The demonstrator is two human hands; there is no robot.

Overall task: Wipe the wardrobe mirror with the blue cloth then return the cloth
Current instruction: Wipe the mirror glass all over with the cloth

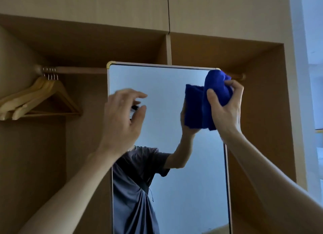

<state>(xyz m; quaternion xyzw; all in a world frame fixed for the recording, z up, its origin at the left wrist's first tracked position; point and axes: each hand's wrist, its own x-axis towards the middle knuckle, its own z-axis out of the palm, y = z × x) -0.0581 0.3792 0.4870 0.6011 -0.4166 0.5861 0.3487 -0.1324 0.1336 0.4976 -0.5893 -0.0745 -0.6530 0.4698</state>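
- The right hand (225,104) gripped the bunched blue cloth (215,90) at the mirror's upper right corner, thumb in front and fingers curled round the far side; bunching it gave a thick pad, probably to carry pressure onto the glass.
- The cloth lay against or just before the mirror (160,97); actual contact could not be told. Its blue double on the glass was a reflection.
- Starting at the top corner suggested that wiping was at an early stage, with most of the pane below yet to be covered.
- The left hand (122,116) was raised before the mirror's upper left edge, fingers loosely spread and slightly bent, holding nothing. It was likely poised to steady the frame, though whether it touched could not be told.
- The mirror stood upright in front of an open wardrobe (262,111), its top at the level of the hanging rail (82,70).
- Wooden hangers (40,97) hung at the rail's left end, well apart from both hands.
- The cloth's return place was not visible.
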